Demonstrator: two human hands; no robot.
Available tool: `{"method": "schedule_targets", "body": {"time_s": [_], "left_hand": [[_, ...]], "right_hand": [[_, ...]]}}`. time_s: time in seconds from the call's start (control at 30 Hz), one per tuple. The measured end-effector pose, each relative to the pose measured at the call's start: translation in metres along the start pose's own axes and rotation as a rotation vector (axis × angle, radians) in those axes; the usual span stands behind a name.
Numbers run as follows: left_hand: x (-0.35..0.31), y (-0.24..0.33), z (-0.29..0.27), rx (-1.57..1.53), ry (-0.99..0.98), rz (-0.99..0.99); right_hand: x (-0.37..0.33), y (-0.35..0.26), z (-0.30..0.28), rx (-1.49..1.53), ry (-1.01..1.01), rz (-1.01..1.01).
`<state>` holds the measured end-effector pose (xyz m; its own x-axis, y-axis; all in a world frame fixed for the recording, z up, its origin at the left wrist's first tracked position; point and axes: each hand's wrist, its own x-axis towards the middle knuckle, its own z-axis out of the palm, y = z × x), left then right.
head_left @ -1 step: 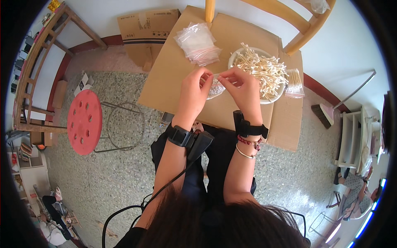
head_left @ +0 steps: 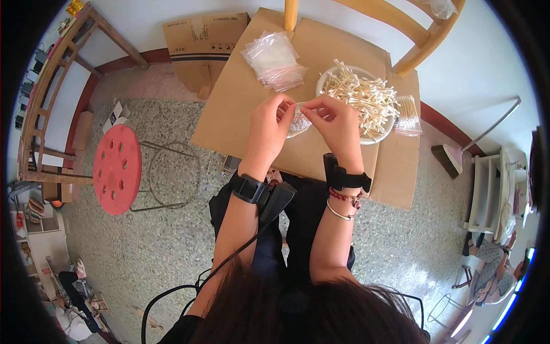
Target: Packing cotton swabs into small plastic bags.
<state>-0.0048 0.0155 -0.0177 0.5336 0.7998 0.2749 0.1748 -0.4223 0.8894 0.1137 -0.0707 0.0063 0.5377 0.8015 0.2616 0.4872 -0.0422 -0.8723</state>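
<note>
Between my two hands is a small clear zip bag [head_left: 300,121] with a reddish line near its top and white cotton tips showing inside. My left hand [head_left: 270,123] pinches its left side with thumb and fingers. On the other side, my right hand [head_left: 338,117] pinches the top edge near the opening. Whether the bag is sealed, I cannot tell. Just beyond my right hand stands a white bowl [head_left: 320,86] heaped with cotton swabs [head_left: 366,100]. A filled bag of swabs [head_left: 408,116] lies to the right of the bowl. Flat, clear zip bags [head_left: 275,60] lie stacked at the far left.
Flattened cardboard [head_left: 229,109] covers the work surface, with a wooden chair back [head_left: 421,37] rising behind it. A red stool [head_left: 117,169] stands at left, a cardboard box [head_left: 206,40] behind. A broom [head_left: 448,159] is at right. Other people sit at the lower edges.
</note>
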Motion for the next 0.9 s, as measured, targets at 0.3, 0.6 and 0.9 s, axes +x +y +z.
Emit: {"method": "schedule_targets", "body": {"time_s": [0.3, 0.6, 0.9], "left_hand": [[0.001, -0.001, 0.002, -0.029, 0.004, 0.002], [0.001, -0.003, 0.004, -0.035, 0.009, -0.012], [0.005, 0.001, 0.002, 0.064, 0.210, 0.089]], "right_hand": [[0.001, 0.010, 0.000, -0.103, 0.001, -0.080], [-0.004, 0.013, -0.003, -0.248, -0.168, 0.118], [0.002, 0.017, -0.008, 0.052, 0.147, 0.230]]}}
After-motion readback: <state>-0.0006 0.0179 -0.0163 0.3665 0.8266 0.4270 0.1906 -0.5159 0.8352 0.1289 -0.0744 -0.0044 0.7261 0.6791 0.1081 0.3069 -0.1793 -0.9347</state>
